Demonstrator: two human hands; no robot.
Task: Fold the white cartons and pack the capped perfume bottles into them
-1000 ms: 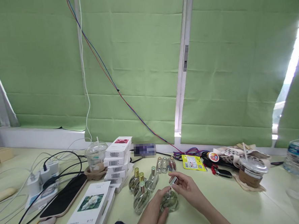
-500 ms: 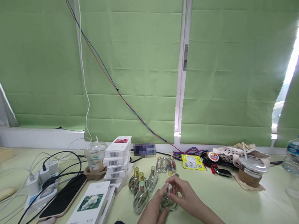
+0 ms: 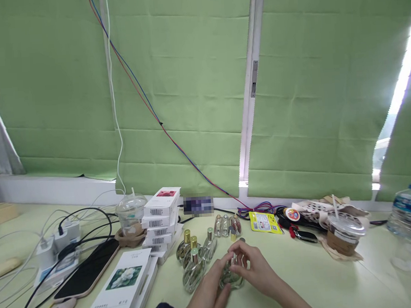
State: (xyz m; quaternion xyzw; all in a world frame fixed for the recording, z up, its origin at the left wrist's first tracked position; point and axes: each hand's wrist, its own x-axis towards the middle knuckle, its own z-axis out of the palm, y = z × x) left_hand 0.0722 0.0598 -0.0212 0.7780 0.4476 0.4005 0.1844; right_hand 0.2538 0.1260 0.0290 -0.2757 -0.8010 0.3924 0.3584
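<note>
My left hand [image 3: 209, 287] is closed around the left side of a clear glass perfume bottle [image 3: 233, 279] that stands on the table. My right hand [image 3: 253, 264] comes in from the right, its fingers bent over the top of the same bottle. Its fingertips hide the bottle's neck, so whether a cap is on cannot be seen. Left of my hands are upright glass bottles with gold or green caps, among them a green-capped bottle [image 3: 195, 274]. Small glass bottles [image 3: 225, 225] stand in a group behind my hands.
White boxes [image 3: 162, 208] are stacked behind flat white cartons [image 3: 118, 289] on the left. Farther left lie a phone [image 3: 89, 270] and chargers with tangled cables. At right are a yellow packet [image 3: 264, 222], a car key [image 3: 306, 236], an iced-drink cup [image 3: 345, 238] and a water bottle [image 3: 408, 211].
Both hands stay at the same bottle with almost the same grip. The view has shifted very slightly; nothing else has visibly moved.
</note>
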